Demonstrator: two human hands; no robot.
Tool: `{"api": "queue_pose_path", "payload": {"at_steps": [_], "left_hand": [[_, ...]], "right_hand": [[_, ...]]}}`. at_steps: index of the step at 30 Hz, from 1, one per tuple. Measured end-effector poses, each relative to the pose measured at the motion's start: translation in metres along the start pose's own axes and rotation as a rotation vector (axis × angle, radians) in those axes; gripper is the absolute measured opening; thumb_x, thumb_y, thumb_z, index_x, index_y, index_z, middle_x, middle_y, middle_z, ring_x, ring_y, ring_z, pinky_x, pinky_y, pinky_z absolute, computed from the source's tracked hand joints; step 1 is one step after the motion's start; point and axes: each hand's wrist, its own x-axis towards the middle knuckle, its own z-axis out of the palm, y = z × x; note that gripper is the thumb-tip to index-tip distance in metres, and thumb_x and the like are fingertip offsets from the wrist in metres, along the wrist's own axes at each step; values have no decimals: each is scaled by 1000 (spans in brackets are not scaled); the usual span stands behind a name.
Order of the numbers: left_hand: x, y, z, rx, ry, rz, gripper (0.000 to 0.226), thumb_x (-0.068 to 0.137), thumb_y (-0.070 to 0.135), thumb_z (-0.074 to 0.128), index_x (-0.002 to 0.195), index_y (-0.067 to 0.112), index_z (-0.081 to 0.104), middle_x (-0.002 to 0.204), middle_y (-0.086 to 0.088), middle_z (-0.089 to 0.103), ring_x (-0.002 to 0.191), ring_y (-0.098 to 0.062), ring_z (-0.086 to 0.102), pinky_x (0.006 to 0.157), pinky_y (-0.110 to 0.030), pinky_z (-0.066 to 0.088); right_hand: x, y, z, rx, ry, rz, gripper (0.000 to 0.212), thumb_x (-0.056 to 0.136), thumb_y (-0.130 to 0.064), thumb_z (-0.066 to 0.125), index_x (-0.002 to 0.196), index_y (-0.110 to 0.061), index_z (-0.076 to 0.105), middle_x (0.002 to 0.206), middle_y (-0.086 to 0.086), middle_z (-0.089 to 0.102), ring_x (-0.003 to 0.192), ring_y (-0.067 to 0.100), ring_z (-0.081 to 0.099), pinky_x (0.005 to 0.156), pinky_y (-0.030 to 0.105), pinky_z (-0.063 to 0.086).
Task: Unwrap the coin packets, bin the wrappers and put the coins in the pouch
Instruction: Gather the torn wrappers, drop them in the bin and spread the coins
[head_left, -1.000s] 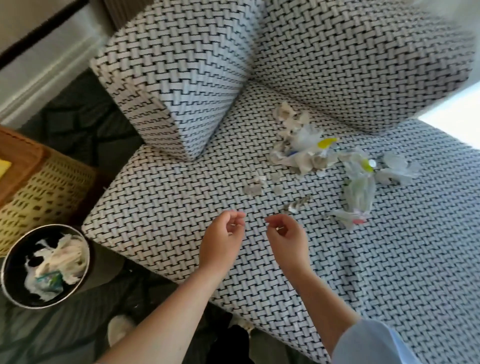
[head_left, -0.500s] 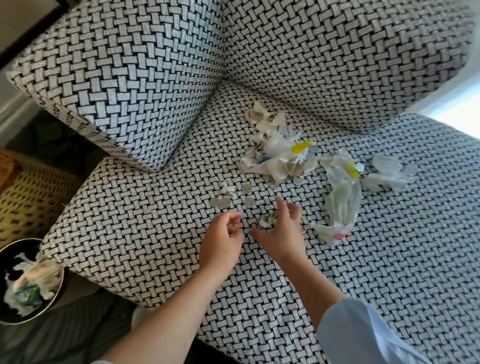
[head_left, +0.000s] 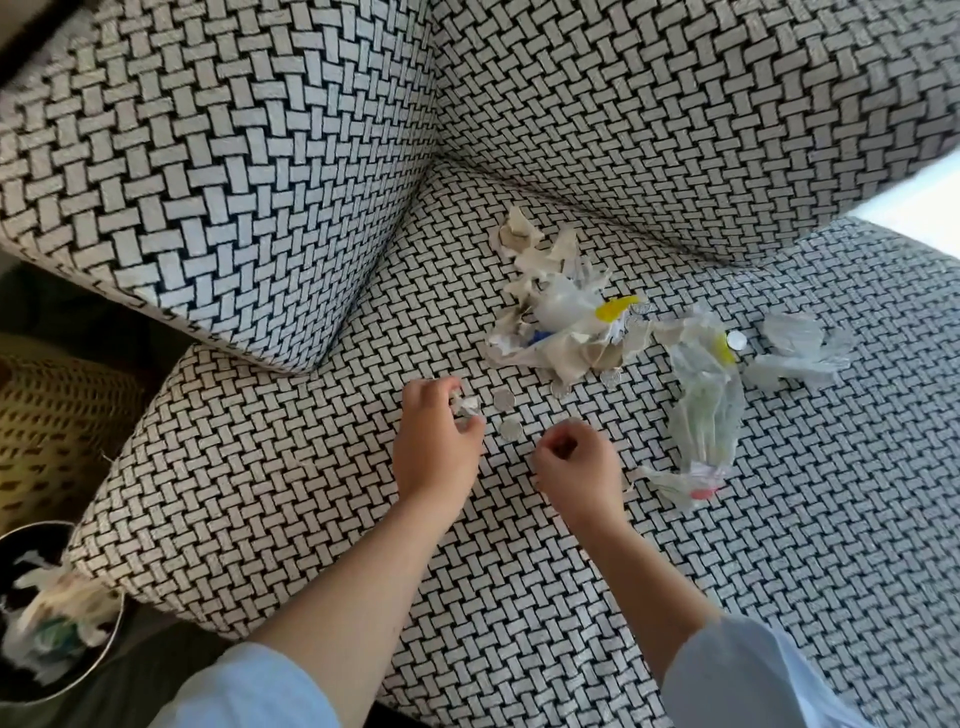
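You work on a sofa seat (head_left: 291, 499) of black-and-white weave, with the armrest (head_left: 208, 182) to your left and the backrest (head_left: 675, 114) behind. Off the seat's left front corner stands a bin (head_left: 106, 657) holding wrappers, near a wicker basket (head_left: 57, 431). Your left hand (head_left: 436, 441) pinches a crumpled wrapper (head_left: 467, 405), with two coins (head_left: 510, 429) just beside it. Your right hand (head_left: 576, 465) is curled; I cannot tell whether it holds anything. The wrapper pile (head_left: 556, 327) lies beyond, and open seat stretches to your right.
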Motion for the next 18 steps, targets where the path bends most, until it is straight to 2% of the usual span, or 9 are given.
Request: {"api": "queue_pose_path", "payload": {"at_steps": [3,6,9,11,14,16,18], "left_hand": [[11,-1,1,122,-25,36,31,86,31,70,115,29,59,118,10,50,74,0,50,47,-10,33],[20,-4,-3,168,-56,57,16,87,32,69,102,31,63,102,12,62,73,-2,53,50,-15,35],[27,-5,-10,164,-112,26,14,88,32,69,102,31,69,93,15,70,65,-3,60,44,-16,36],[31,-3,-14,144,-172,23,10,90,30,66,100,30,70,91,15,71,64,-2,62,44,-16,41],[36,7,-19,10,-214,27,8,94,27,60,98,28,67,90,13,68,68,-2,63,45,-15,41],[40,19,-22,-168,-251,-11,7,93,24,60,94,25,67,82,10,68,62,-6,64,42,-16,42],[45,32,-25,-278,-275,-35,4,90,22,63,88,24,65,76,7,68,59,-10,63,44,-20,46]], "right_hand": [[2,-11,6,125,22,13,14,79,-4,59,81,-17,63,75,8,66,64,25,60,60,40,57],[4,-18,12,147,45,21,17,79,-6,62,82,-23,64,71,6,67,56,15,54,53,32,51],[7,-25,13,149,62,70,17,77,-9,69,82,-25,64,70,0,66,56,10,54,50,25,48],[9,-31,10,162,72,92,20,76,-3,65,79,-23,63,71,-2,65,58,10,55,51,22,46],[13,-43,3,214,113,108,28,81,3,51,79,-22,63,73,-1,64,49,6,47,43,21,38],[18,-54,-3,239,155,102,28,88,-2,48,80,-25,63,69,-3,62,42,1,39,41,20,32],[24,-64,-9,249,198,63,23,92,-11,50,84,-29,62,70,-4,62,44,1,40,45,23,34]]}}
